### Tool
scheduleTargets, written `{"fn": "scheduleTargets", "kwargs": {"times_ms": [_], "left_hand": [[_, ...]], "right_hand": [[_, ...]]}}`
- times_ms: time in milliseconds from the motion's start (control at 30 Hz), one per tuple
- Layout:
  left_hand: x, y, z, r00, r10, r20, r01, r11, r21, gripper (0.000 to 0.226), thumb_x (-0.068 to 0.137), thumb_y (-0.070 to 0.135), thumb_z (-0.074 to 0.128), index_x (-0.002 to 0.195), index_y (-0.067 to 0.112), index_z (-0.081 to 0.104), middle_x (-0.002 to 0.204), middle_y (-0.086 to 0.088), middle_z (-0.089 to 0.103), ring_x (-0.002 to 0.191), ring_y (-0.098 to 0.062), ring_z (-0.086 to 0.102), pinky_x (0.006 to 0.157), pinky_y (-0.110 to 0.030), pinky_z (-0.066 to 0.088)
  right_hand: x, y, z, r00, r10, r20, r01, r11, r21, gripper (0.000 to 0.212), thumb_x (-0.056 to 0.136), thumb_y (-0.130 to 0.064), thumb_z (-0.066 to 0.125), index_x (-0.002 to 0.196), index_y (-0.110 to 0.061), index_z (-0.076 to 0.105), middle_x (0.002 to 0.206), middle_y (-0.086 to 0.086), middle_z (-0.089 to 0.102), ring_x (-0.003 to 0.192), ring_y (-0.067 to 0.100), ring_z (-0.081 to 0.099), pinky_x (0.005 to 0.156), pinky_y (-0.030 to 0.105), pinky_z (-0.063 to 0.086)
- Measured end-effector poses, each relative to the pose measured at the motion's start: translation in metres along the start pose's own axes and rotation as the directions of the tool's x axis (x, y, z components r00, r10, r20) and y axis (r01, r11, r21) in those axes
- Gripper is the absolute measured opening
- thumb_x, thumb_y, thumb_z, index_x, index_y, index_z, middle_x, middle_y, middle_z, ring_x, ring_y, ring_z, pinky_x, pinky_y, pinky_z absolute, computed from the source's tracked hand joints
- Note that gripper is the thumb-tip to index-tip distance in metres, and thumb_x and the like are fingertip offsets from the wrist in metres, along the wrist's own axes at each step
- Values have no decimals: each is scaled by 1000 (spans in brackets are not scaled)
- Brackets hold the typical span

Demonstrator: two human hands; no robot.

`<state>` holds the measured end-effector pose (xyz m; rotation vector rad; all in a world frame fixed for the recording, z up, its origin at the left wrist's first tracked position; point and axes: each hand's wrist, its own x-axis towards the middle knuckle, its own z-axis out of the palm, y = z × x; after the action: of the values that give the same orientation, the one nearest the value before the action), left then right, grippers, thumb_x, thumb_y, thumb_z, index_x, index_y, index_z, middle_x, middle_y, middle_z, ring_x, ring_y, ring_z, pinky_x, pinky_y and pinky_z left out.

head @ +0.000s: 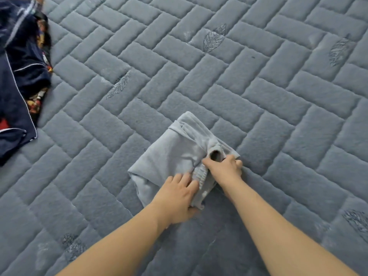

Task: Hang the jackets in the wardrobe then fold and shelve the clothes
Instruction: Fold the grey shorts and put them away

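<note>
A light grey garment (pixel 171 154), folded into a small bundle, lies on the quilted grey-blue bed cover (pixel 219 80) just in front of me. My left hand (pixel 177 198) grips its near edge, thumb under and fingers on top by the ribbed band. My right hand (pixel 225 168) grips the right corner of the bundle, next to a rolled cuff opening.
A heap of dark navy clothes (pixel 20 76) with white piping and a bright patterned piece lies at the far left edge of the bed. The quilted cover with stitched leaf motifs stretches in all directions around the bundle.
</note>
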<state>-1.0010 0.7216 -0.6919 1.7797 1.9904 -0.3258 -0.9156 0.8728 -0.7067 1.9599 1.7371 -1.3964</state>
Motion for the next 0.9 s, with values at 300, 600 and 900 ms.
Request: {"fn": "scheduleTargets", "kwargs": {"times_ms": [300, 600, 900], "left_hand": [[38, -71, -35, 903, -311, -297, 174, 896, -410, 36, 76, 17, 48, 110, 14, 59, 112, -8, 53, 100, -33, 49, 89, -44, 42], [119, -144, -49, 969, -247, 8, 171, 646, -744, 12, 97, 27, 58, 93, 39, 59, 115, 10, 52, 92, 0, 52, 87, -20, 37], [160, -158, -87, 965, -196, 173, 258, 612, -747, 36, 103, 34, 47, 99, 1, 62, 92, -1, 55, 86, -17, 49, 83, -37, 42]], "right_hand": [[1, 3, 24, 889, 435, -142, -181, 619, 764, 62, 69, -14, 70, 128, -15, 48, 130, 11, 52, 107, 32, 60, 94, 44, 52], [5, -3, 44, 856, 504, -114, -350, 729, 589, 75, 71, -45, 70, 134, -14, 46, 134, 12, 41, 119, 34, 44, 104, 49, 39], [20, -16, 38, 756, 647, -97, -435, 608, 664, 54, 82, -41, 57, 129, -14, 55, 136, 15, 44, 120, 36, 45, 105, 47, 39]]}}
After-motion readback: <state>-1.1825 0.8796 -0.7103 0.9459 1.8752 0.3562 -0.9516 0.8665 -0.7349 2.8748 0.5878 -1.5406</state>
